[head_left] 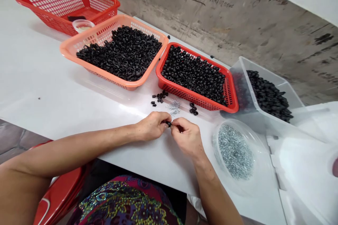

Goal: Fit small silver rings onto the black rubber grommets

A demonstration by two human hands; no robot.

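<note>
My left hand (pixel 153 126) pinches a small black round part (pixel 168 123) over the white table. Against that part my right hand (pixel 187 136) is closed, thumb and forefinger pressed together; whatever lies between those fingertips is too small to make out. Just beyond my hands lies a little heap of tiny silvery metal pieces (pixel 174 107). Left of the heap are several short black tube-like pieces (pixel 160 96). Several black rings (pixel 193 109) rest to its right.
An orange basket (pixel 129 85) and a red basket (pixel 195 102), both full of black parts, stand behind my hands. To the right are a clear bin (pixel 253 93) of black pieces and a round tub (pixel 215 142) of silvery bits. Another red basket (pixel 50 15) stands far left, near the wall (pixel 211 10).
</note>
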